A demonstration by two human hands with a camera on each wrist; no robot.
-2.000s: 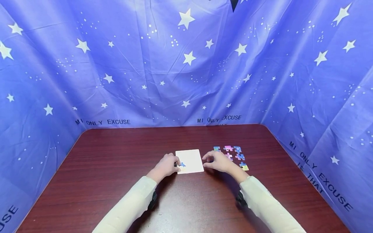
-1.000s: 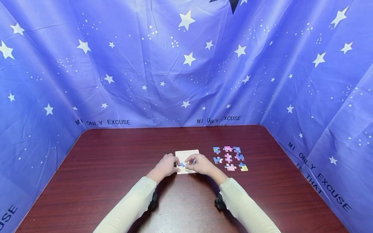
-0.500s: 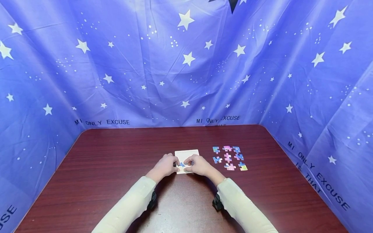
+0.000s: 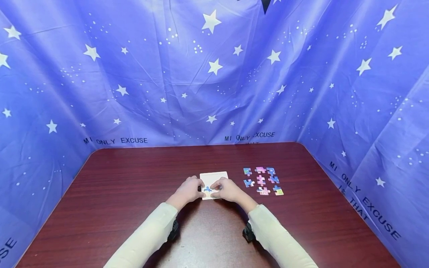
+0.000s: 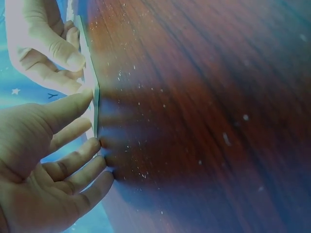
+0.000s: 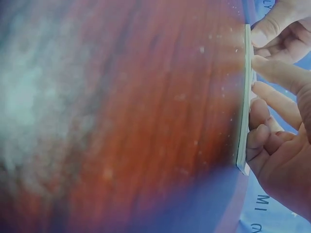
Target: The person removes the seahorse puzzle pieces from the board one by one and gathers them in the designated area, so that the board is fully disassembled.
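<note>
A square white puzzle board (image 4: 216, 176) lies flat on the table between my hands in the head view. Near its front left corner sits a blue-topped jigsaw piece (image 4: 207, 189). My left hand (image 4: 188, 190) grips the board's left edge with thumb and index finger; in the left wrist view its other fingers (image 5: 92, 167) reach down by the tabletop. Over the board, my right hand (image 4: 230, 190) pinches at the jigsaw piece's right side with thumb and index finger. Seen edge-on in the right wrist view, the board (image 6: 244, 97) has both hands at it; the piece cannot be made out there.
Right of the board, several loose jigsaw pieces (image 4: 260, 180) in pink, blue and yellow lie in rough rows on the dark red-brown wooden table (image 4: 134, 178). A blue star-patterned curtain (image 4: 187, 74) encloses the table's back and sides.
My right hand has moved left from beside the board onto it, reaching the jigsaw piece and baring the loose pieces. My left hand keeps its place at the board's left edge.
</note>
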